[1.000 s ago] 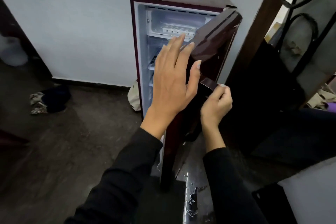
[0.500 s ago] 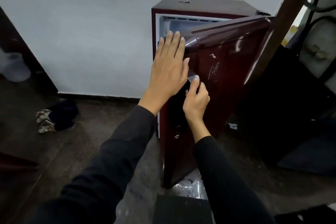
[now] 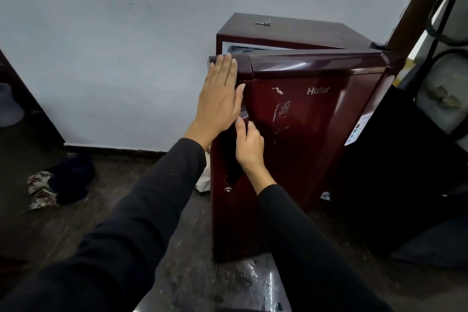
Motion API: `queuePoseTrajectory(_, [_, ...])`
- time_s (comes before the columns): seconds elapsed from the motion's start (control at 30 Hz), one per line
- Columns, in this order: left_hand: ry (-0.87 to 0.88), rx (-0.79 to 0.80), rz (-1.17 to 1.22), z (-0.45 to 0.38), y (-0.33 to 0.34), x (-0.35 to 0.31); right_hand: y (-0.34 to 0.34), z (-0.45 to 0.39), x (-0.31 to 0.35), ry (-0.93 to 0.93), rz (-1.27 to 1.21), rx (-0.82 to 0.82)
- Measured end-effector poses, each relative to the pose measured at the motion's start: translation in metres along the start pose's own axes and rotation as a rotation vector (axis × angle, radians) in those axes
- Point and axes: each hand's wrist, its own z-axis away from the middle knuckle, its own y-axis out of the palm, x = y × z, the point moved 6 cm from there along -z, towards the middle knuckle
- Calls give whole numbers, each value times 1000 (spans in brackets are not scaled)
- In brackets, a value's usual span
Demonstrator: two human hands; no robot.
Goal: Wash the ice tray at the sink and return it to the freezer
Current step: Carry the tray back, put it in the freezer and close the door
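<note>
Two hands, left hand (image 3: 219,99) flat, right hand (image 3: 249,143) gripping, on one fridge door (image 3: 311,134).

Single view only, worn on the head, looking forward and down along both sleeves. Close to the maroon fridge door (image 3: 304,134), right of centre and within arm's reach. Wide-angle, bending the grey wall (image 3: 114,46) behind and taking in dark floor (image 3: 101,210) below.

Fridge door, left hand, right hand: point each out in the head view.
fridge door (image 3: 316,134), head view: on the bare maroon front panel.
left hand (image 3: 219,99), head view: on the back of the hand, flat on the door's edge.
right hand (image 3: 249,146), head view: on the knuckles, at the handle.
</note>
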Motion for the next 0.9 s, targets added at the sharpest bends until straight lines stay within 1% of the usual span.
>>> queuePoseTrajectory(0.27, [-27,-1,115,-39,25,42,31,-53,0,49,-40,117])
queuePoseTrajectory(0.43, [-10,12,148,-59,43,62,45,-80,-3,59,-53,122])
queuePoseTrajectory(0.6, [13,19,177,-79,59,81,61,-106,-9,53,-37,95])
queuePoseTrajectory(0.9, [19,24,242,-107,79,99,74,-138,-11,85,-33,85])
